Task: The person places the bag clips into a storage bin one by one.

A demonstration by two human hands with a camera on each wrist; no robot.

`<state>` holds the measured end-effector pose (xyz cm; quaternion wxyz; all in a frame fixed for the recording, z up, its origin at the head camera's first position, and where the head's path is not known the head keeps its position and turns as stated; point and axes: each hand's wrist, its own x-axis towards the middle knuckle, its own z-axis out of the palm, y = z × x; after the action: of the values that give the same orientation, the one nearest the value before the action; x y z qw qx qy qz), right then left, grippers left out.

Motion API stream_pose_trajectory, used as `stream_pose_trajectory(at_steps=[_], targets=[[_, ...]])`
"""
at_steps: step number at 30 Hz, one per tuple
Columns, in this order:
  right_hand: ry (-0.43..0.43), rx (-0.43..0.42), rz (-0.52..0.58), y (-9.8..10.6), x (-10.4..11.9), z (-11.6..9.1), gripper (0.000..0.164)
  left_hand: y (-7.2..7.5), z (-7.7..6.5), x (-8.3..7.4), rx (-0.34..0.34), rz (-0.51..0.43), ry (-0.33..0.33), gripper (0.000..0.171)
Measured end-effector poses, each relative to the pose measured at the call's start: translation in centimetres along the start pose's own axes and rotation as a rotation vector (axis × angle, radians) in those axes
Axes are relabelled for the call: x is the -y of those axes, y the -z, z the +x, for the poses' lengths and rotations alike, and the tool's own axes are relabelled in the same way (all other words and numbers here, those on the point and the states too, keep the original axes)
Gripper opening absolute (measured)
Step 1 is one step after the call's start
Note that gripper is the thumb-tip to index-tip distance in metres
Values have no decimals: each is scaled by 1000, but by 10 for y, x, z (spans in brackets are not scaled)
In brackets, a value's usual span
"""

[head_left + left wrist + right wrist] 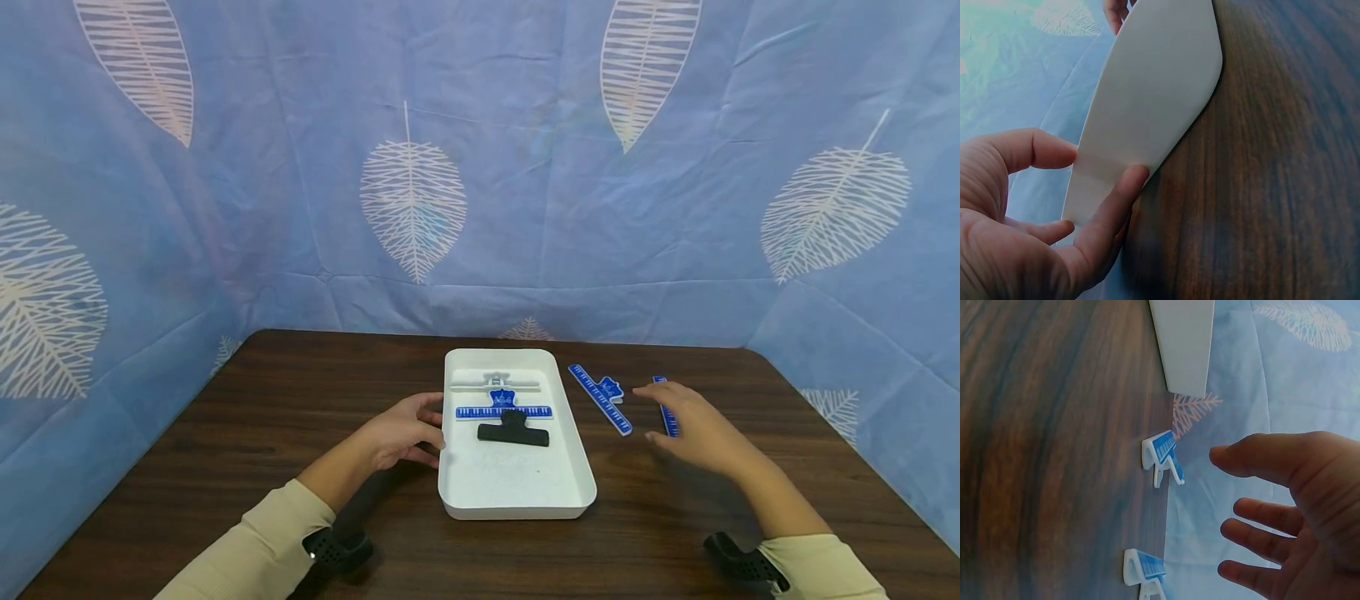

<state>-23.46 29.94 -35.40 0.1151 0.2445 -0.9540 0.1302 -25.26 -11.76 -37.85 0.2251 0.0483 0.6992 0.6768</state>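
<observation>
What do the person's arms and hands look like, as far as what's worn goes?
The left sleeve and right sleeve are pale beige, ending short of the wrists. Near each cuff is a dark strap, the left strap and right strap. No glove shows on the left hand or right hand.

The tray (517,483) looks like smooth white plastic with a soft, low sheen on its outer wall. Inside it, the pale clip (495,386) seems to be translucent plastic, the black clip (513,433) dark and matt. The blue-and-white clips (600,398) appear to be smooth, hard plastic. The surface (337,367) shows dark wood grain with a dull satin finish. The backdrop (517,208) is creased, matt cloth; the sleeves (255,533) are plain matt fabric.
</observation>
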Motion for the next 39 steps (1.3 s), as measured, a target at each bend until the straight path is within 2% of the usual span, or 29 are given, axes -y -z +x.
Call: stream_pose_trajectory(at_steps=[10,22,39], targets=[[-63,6,20,-1,-10,0,57,1,0,1,12,-6,-3,89],[-143,-17,-73,-4,-26,2,53,0,0,0,7,-8,-3,89],[-262,51,-46,-11,-40,8,51,-3,0,1,-44,-6,7,88]])
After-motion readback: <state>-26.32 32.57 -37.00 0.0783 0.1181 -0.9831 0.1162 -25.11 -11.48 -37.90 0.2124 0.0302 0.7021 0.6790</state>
